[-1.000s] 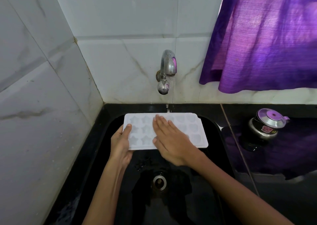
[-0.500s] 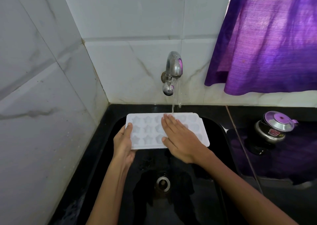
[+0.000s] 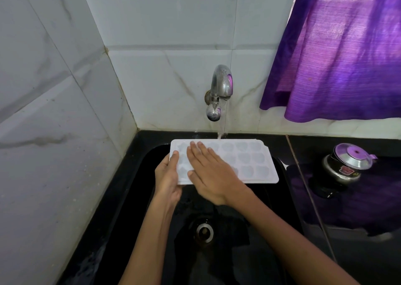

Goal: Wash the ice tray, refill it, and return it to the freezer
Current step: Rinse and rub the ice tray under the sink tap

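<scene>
A white ice tray (image 3: pixel 249 163) with star-shaped cells is held level over the black sink (image 3: pixel 138 176), under the chrome tap (image 3: pixel 220 89). Water runs from the tap onto the tray's far edge. My left hand (image 3: pixel 168 176) grips the tray's left end, thumb on top and fingers underneath. My right hand (image 3: pixel 211 173) lies flat on the tray's left half, fingers straight and pointing toward the wall. The cells under my right hand are hidden.
The steel drain (image 3: pixel 204 231) sits in the wet sink bottom below my arms. A small steel pot with a lid (image 3: pixel 347 163) stands on the black counter at the right. A purple curtain (image 3: pixel 338 52) hangs at the upper right. Marble-tiled walls close the left and back.
The tap went from a trickle to a steady stream onto the tray. My right hand has slid left across the tray. My left hand keeps its grip.
</scene>
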{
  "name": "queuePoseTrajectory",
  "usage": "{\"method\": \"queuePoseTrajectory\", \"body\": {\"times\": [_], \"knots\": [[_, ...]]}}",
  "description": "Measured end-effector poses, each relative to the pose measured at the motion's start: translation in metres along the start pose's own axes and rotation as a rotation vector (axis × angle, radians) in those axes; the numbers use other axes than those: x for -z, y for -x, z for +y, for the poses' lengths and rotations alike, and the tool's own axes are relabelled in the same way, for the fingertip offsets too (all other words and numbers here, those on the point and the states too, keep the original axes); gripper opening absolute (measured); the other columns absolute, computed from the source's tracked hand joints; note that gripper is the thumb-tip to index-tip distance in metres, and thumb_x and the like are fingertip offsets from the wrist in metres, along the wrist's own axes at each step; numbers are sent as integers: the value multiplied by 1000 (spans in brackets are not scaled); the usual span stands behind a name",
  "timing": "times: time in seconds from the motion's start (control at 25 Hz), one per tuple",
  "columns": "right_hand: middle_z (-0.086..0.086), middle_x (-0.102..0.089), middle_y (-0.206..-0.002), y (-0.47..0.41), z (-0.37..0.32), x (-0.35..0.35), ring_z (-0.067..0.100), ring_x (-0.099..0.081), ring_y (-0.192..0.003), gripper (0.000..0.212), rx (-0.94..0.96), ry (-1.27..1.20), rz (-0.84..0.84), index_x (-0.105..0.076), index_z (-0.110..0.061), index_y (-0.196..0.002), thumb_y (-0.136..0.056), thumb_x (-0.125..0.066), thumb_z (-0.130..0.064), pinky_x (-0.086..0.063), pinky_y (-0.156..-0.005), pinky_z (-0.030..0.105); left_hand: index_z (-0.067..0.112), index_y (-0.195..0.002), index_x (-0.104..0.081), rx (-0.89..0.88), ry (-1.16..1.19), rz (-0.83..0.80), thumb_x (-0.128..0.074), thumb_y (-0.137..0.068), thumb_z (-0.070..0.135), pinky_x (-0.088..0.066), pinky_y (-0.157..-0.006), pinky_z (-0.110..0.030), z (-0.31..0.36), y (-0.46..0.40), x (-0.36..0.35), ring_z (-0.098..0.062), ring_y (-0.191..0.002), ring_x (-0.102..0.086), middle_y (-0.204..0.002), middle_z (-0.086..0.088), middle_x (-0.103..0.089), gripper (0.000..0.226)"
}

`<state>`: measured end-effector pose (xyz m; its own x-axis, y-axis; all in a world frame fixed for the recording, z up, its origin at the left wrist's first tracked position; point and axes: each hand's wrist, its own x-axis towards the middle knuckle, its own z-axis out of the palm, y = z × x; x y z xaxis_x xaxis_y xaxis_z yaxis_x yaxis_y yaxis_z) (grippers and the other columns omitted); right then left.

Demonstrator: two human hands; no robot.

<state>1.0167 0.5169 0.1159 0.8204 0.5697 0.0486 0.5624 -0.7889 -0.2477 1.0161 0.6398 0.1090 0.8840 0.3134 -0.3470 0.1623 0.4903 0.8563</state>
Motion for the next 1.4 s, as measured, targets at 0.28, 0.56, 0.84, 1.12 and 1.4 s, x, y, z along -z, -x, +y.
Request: {"method": "queuePoseTrajectory", "body": {"times": [0.28,0.56,0.84,1.12,1.4], "knots": [[4,12,-159,18,35,-1,16,16,-145,64,-207,0,-47,5,-12,-151,-97,-11,-43,11,-118,32,12,-102,-62,91,-10,93,-41,-99,36,-56,-72,-41,-4,1,13,-28,-89,-68,-98,-11,-70,33],[-4,11,-158,27,19,-3,7,16,-144,63,53,-26,-78,3,-18,-151,-93,-8,-43,13,-114,24,9,-108,-62,122,-43,161,-41,-99,34,-56,-77,-44,-4,-8,9,-31,-91,-68,-105,-14,-68,33],[3,13,-159,6,38,3,15,16,-145,80,-112,40,-28,7,-14,-150,-81,10,-54,10,-119,32,11,-101,-63,133,-39,76,-40,-100,31,-56,-72,-41,-9,-4,-3,-28,-87,-68,-99,-13,-69,30],[-8,16,-156,39,37,0,6,18,-143,73,-1,-29,-98,7,-21,-150,-87,5,-59,10,-119,28,11,-106,-60,135,-24,108,-40,-100,32,-56,-79,-46,-8,-8,5,-31,-93,-67,-103,-13,-68,29],[-1,11,-158,13,19,-2,13,14,-146,69,23,11,-42,4,-15,-151,-91,2,-49,13,-115,26,8,-110,-61,149,6,73,-40,-100,31,-57,-62,-35,-17,-9,-2,-26,-83,-68,-104,-16,-69,33]]}}
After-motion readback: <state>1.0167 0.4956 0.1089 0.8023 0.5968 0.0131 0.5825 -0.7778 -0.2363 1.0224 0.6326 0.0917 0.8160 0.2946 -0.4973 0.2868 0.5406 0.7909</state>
